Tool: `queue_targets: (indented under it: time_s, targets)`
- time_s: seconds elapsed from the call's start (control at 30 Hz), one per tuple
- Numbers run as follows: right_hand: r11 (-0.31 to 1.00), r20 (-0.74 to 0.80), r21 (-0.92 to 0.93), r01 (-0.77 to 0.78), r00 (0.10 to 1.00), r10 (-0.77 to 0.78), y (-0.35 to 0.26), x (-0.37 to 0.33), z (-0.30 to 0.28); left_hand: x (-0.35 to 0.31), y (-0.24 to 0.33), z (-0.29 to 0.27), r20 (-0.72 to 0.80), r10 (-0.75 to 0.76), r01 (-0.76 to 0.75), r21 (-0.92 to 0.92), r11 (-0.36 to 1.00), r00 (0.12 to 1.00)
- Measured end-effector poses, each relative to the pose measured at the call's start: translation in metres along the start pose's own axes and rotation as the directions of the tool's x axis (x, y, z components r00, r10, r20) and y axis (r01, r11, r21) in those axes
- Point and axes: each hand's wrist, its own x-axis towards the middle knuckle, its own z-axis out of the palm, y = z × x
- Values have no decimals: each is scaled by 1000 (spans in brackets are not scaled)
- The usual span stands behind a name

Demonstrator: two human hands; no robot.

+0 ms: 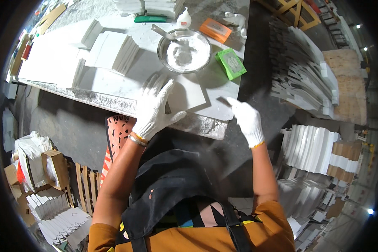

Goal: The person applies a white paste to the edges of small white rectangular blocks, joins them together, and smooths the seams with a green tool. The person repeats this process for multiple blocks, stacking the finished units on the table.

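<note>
Left hand (153, 110) in white glove is pressing, fingers spread, on flat white sheet (185, 94) at surface (113, 101) edge | right hand (248, 119) is hovering loosely curled, empty — smoothing step; next likely needs powder bowl (185, 50).

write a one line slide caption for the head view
Gloved left hand and right hand at a flat white sheet on a dusty worktable, below a metal bowl of white powder.

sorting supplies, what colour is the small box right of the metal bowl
Bright green box, seen best in the head view.
</note>
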Motion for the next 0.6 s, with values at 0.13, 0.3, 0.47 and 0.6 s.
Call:
queue_targets:
  time_s: [0.13, 0.3, 0.47, 0.6]
  targets:
    - [994, 27, 58, -90, 996, 89, -17, -20, -1, -2, -2, 1, 6, -9, 9, 6, 1000, 1000]
    - [889, 61, 325, -323, 945, 321, -11, -6, -8, -2, -1, 2, -15, -4, 4, 12, 1000, 1000]
    - [751, 66, 513, -416, 891, 449, -10, -23, 4, -3, -1, 0, 6, -2, 2, -6, 1000, 1000]
    - [892, 11, 291, -345, 934, 358, -25, -31, -1, -3, -2, -1, -1, -2, 2, -1, 1000, 1000]
